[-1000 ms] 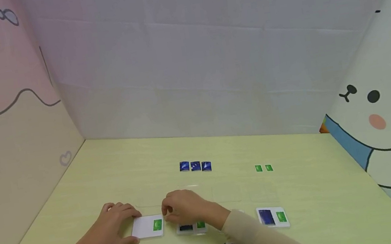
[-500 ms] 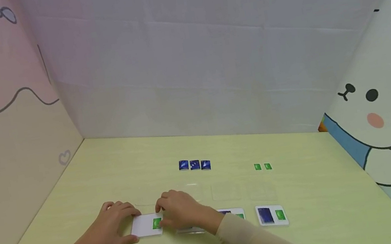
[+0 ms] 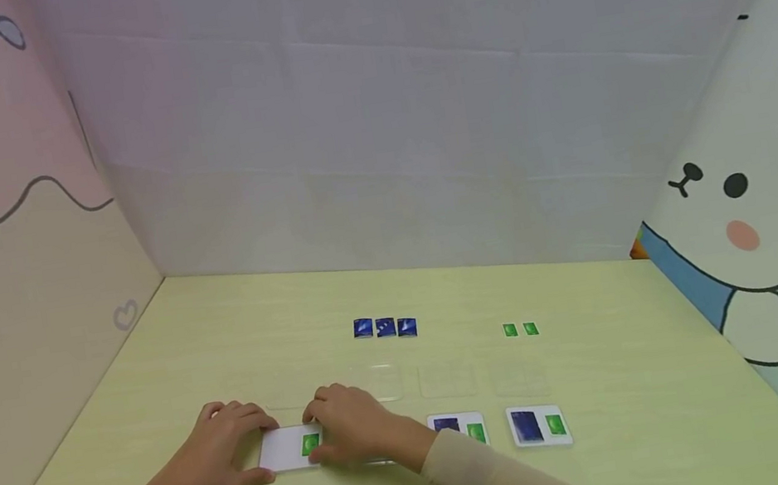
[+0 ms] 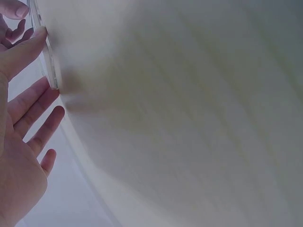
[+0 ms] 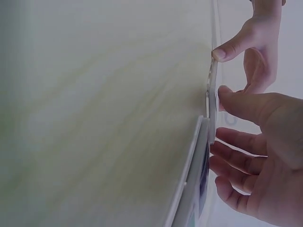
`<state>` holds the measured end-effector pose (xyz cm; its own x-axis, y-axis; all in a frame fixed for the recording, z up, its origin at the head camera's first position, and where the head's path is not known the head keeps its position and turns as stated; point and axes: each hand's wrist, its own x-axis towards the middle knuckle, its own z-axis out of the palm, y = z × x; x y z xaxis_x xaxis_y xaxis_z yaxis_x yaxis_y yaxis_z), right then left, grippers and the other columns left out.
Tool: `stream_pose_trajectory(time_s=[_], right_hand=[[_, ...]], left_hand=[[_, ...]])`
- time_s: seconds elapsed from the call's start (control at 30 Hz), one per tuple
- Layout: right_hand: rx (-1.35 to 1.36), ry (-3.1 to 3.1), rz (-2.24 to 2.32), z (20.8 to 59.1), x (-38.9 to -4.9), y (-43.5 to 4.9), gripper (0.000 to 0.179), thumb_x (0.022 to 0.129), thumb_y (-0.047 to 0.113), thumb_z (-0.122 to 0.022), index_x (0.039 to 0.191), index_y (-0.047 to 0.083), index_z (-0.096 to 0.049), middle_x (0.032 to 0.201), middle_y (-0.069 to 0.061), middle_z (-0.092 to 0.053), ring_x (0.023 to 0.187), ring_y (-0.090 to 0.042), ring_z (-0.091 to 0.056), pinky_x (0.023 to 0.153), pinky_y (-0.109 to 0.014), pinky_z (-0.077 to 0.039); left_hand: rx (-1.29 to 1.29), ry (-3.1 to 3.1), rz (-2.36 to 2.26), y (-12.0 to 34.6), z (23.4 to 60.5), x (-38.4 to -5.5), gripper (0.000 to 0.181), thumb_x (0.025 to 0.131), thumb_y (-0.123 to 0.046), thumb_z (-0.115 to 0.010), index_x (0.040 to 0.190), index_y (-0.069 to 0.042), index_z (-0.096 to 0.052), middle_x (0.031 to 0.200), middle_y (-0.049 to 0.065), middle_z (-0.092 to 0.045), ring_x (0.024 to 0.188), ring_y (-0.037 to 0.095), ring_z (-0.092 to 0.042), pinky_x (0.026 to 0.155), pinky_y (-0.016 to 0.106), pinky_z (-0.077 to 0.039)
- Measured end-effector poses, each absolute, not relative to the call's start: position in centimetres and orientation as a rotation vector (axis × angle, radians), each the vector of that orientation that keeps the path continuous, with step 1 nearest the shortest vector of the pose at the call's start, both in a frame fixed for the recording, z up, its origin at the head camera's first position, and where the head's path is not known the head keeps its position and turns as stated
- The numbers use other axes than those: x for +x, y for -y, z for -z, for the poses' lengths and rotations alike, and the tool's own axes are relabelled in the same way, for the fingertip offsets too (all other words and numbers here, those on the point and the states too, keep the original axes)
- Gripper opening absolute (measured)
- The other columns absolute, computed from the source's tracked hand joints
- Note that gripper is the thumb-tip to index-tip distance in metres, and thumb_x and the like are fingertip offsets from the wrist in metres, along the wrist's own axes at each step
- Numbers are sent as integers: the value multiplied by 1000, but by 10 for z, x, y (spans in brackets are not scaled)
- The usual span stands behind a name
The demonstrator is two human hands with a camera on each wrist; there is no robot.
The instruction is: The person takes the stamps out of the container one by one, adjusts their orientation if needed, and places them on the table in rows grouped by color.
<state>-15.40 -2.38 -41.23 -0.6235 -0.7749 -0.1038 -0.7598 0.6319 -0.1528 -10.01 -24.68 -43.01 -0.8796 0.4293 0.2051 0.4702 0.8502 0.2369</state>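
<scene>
A flat white case [image 3: 282, 449] with a green sticker [image 3: 310, 443] at its right end lies in front of me in the head view. My left hand [image 3: 220, 452] holds its left end, thumb at the near edge and fingers at the far edge. My right hand [image 3: 351, 424] is at the right end, its thumb tip at the green sticker and its index finger by the far corner. Beneath the right hand, another case [image 5: 189, 184] is mostly hidden in the head view; the right wrist view shows its edge beside the first one.
Two more white cases, a nearer one [image 3: 457, 428] and a farther one [image 3: 540, 426], bear blue and green stickers. Behind them lie clear lids [image 3: 447, 380]. Farther back are three blue squares [image 3: 385, 328] and two small green ones [image 3: 520, 329]. Printed walls surround the table.
My right hand has moved left, from just beside the white case onto its right end near the green sticker. My left hand has stayed at the left end.
</scene>
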Motion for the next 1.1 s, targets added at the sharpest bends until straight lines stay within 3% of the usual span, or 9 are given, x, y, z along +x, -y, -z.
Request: stream_pose_trajectory(time_s=[1.1], right_hand=[[-1228, -2718, 249, 419, -162, 28, 23, 86, 34, -70, 105, 21, -71, 92, 10, -65, 74, -1, -48, 64, -14, -39]], left_hand=[[-700, 2872, 445, 247, 432, -99, 46, 63, -43, -84, 101, -25, -66, 101, -13, -65, 98, 14, -57, 87, 47, -34]])
